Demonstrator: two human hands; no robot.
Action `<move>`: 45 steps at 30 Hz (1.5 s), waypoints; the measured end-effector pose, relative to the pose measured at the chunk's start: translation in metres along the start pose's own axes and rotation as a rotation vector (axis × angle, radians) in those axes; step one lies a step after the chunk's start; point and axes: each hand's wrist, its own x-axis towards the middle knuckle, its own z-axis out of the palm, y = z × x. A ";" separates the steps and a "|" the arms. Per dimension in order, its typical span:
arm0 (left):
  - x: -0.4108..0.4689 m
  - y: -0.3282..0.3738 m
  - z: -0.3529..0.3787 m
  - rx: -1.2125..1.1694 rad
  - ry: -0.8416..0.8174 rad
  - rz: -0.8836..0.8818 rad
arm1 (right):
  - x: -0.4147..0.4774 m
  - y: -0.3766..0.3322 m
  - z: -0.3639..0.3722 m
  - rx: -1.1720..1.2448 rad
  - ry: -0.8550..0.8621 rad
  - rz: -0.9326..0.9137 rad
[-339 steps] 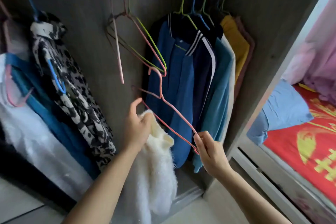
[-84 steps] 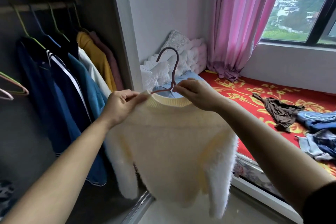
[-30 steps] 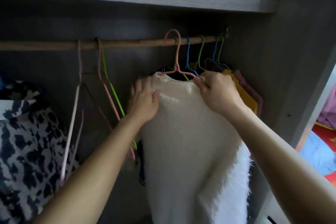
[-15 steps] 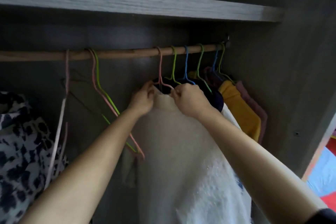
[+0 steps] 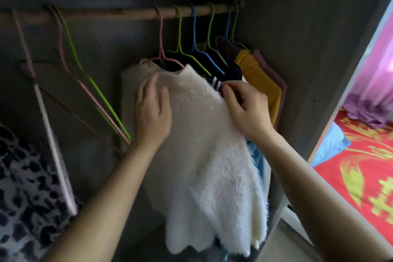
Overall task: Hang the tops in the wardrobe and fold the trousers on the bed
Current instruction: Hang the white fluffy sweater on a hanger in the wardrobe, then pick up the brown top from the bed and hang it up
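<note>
One fluffy cream sweater [image 5: 204, 155] is hung on a pink hanger [image 5: 161, 32], touched by the flat left hand [image 5: 152, 112] and pinched by the right hand [image 5: 246, 108].

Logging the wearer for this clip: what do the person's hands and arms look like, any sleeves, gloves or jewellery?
The left hand and right hand are bare: no gloves, rings, watch or bracelet show. Both forearms are uncovered as far as the frame edge, with no sleeve over them.
</note>
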 end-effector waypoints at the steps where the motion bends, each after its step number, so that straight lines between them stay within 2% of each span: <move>1: -0.015 0.004 0.004 -0.020 -0.029 0.005 | -0.018 0.007 -0.004 -0.027 0.043 -0.022; 3: -0.047 0.013 0.016 -0.046 -0.111 0.009 | -0.057 0.020 -0.012 -0.108 0.035 -0.018; 6: -0.095 0.029 0.038 -0.037 -0.191 0.013 | -0.110 0.036 -0.033 -0.194 -0.064 0.048; 10: -0.143 0.059 0.060 -0.044 -0.162 -0.011 | -0.156 0.052 -0.079 -0.301 -0.123 0.141; 13: -0.164 0.092 0.072 0.018 -0.124 0.145 | -0.183 0.066 -0.124 -0.355 -0.066 0.246; 16: -0.184 0.139 0.088 0.044 -0.166 0.315 | -0.211 0.081 -0.176 -0.386 0.007 0.314; 19: -0.214 0.196 0.113 0.030 -0.236 0.366 | -0.245 0.097 -0.239 -0.437 0.053 0.308; 22: -0.265 0.267 0.145 -0.041 -0.345 0.328 | -0.295 0.117 -0.320 -0.527 0.051 0.358; 27: -0.384 0.395 0.206 -0.138 -0.630 0.258 | -0.396 0.148 -0.468 -0.755 -0.010 0.525; 32: -0.473 0.507 0.257 -0.166 -0.916 0.333 | -0.484 0.173 -0.585 -0.857 0.046 0.761; 40: -0.529 0.610 0.375 -0.237 -1.037 0.536 | -0.542 0.251 -0.699 -0.878 0.154 0.930; 45: -0.551 0.659 0.489 -0.279 -1.072 0.535 | -0.543 0.336 -0.758 -0.924 0.119 1.007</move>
